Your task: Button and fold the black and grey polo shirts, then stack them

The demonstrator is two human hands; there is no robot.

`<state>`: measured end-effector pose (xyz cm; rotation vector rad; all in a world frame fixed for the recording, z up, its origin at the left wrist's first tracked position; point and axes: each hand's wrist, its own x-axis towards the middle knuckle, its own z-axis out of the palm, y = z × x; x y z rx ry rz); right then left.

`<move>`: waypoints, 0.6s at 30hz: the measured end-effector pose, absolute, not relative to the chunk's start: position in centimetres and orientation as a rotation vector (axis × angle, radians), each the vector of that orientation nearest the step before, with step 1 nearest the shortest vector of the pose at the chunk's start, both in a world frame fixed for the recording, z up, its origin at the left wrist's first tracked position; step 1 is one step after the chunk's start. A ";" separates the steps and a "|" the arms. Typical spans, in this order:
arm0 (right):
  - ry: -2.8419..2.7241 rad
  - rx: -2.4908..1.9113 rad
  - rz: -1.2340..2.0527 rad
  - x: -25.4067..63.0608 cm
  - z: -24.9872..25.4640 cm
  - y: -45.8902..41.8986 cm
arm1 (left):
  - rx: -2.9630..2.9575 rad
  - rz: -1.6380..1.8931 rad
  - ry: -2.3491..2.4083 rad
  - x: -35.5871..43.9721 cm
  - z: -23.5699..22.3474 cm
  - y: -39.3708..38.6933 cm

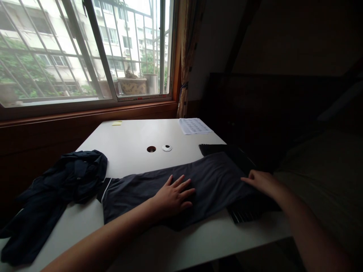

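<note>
A dark grey garment [204, 181], folded into a long strip, lies across the white table [130, 141]. Black parts with white stripes stick out from under its right end, and a black band with a white line shows at its left end. My left hand [174, 196] rests flat on the middle of the cloth, fingers spread. At the right end, my right hand [259, 181] is closed in a pinch on the garment's edge, its index finger and thumb close together. The cloth between those fingertips is mostly hidden.
A crumpled dark blue garment [79, 173] lies at the table's left, hanging over the edge. Toward the back are printed papers [195, 125], a yellow note [117, 123], a round cable hole [151, 149] and its white cover [166, 148]. A barred window [136, 49] stands behind.
</note>
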<state>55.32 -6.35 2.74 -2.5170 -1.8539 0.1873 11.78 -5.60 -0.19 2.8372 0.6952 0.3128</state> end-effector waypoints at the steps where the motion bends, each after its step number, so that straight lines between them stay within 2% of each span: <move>1: -1.825 -2.456 0.286 56.4 2.7 -7.0 | 2.833 0.304 0.694 11.5 -0.5 -5.5; 15: -1.352 -2.091 0.790 59.0 2.7 -11.1 | 2.809 0.323 0.732 11.1 -0.8 -6.0; 16: -1.367 -2.083 0.798 59.0 2.9 -11.2 | 2.811 0.318 0.730 11.0 -0.7 -6.0; 18: -1.414 -2.130 0.571 59.1 3.1 -11.5 | 2.814 0.311 0.724 11.0 -0.7 -6.0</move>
